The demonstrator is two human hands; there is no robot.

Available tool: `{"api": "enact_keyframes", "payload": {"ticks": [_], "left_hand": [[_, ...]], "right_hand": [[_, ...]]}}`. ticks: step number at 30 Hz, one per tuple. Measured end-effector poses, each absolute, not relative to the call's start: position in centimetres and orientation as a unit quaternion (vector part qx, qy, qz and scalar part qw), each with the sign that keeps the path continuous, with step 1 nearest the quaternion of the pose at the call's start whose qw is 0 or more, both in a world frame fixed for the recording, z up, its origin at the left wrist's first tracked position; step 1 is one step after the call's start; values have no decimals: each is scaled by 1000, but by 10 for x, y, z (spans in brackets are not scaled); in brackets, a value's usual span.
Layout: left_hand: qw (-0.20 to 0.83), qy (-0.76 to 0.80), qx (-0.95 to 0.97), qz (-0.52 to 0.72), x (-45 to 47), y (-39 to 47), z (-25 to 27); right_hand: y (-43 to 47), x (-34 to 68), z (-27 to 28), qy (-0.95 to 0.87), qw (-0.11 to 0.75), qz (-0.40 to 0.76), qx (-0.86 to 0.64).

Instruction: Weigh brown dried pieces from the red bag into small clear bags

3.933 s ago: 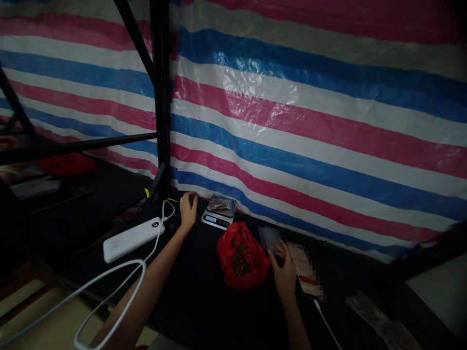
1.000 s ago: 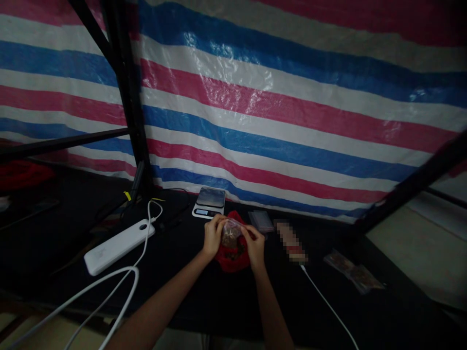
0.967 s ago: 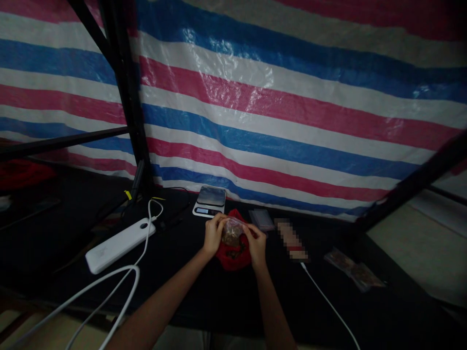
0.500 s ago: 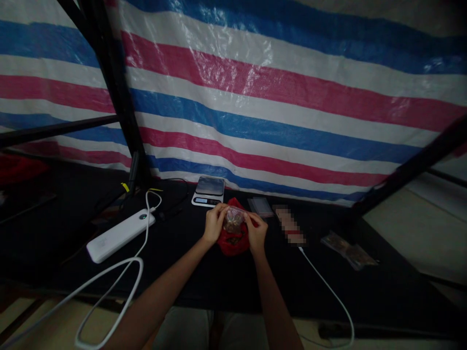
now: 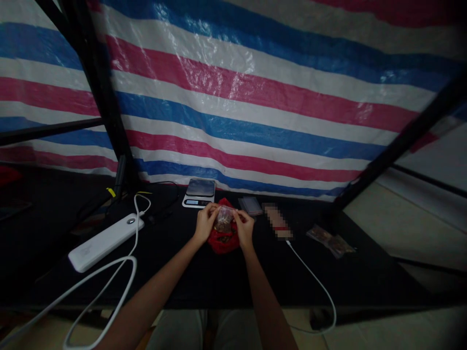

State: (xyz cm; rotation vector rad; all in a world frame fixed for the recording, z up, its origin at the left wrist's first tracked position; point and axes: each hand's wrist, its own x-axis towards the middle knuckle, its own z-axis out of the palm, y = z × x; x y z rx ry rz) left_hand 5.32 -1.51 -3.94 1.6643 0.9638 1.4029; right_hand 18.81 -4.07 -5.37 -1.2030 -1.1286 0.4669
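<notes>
My left hand (image 5: pixel 205 223) and my right hand (image 5: pixel 244 227) pinch the top edge of a small clear plastic pouch (image 5: pixel 224 220) filled with brown bits. They hold it just above an open red plastic bag (image 5: pixel 222 241) that lies on the black table (image 5: pixel 204 277). A small digital scale (image 5: pixel 199 192) stands behind the hands with an empty platform. To its right lies a stack of empty clear pouches (image 5: pixel 250 205).
A white power bank (image 5: pixel 104 241) with a white cable (image 5: pixel 98 284) lies at left. A phone (image 5: pixel 275 221) on a cable sits right of the hands, filled pouches (image 5: pixel 331 240) further right. A striped tarp (image 5: pixel 255 97) and black frame posts (image 5: pixel 98 97) back the table.
The pouch left the scale and is now held in both hands above the red bag. Over the last second the hands keep hold of its top edge; the view has tilted and pulled back.
</notes>
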Motion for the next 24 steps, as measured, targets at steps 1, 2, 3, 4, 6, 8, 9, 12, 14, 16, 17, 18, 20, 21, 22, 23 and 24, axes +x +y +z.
{"api": "enact_keyframes", "payload": {"ticks": [1,2,3,4,6,8,9,12,14,16,17,18,20,21,22,23,24], "left_hand": [[373,374,652,545,53,-15,-40],[372,373,655,542,52,-14,-41],[369,372,659,539,51,-13,-43],[365,373,664,536,51,-12,-45],[359,376,670,529,51,-9,-49],[352,377,678,524,51,-8,-53],[346,377,683,521,51,-7,-54],[325,374,700,514,51,-8,-57],[315,372,707,512,49,-10,-56],[309,371,708,515,46,-12,-55],[305,370,708,519,44,-14,-55],[303,368,707,522,42,-15,-54],[308,360,703,530,38,-20,-54],[314,354,701,534,37,-23,-55],[321,347,698,538,36,-27,-56],[326,343,695,541,36,-30,-56],[327,341,692,545,36,-32,-57]], "right_hand": [[-40,188,-55,-500,652,205,-532],[-40,187,-56,-501,650,203,-534],[-39,186,-57,-504,648,200,-535],[-39,186,-59,-507,645,196,-536],[-40,185,-61,-517,639,190,-537],[-42,183,-62,-527,633,186,-536],[-43,183,-62,-530,632,185,-534],[-47,181,-62,-533,635,191,-525],[-49,181,-62,-534,639,198,-517],[-49,180,-64,-536,641,201,-512],[-49,180,-65,-538,640,201,-511],[-49,180,-66,-541,639,199,-509],[-50,180,-67,-550,636,192,-506],[-51,180,-68,-555,635,187,-504],[-53,180,-68,-561,633,181,-501],[-55,179,-67,-567,632,174,-498],[-56,178,-66,-575,631,168,-494]]}}
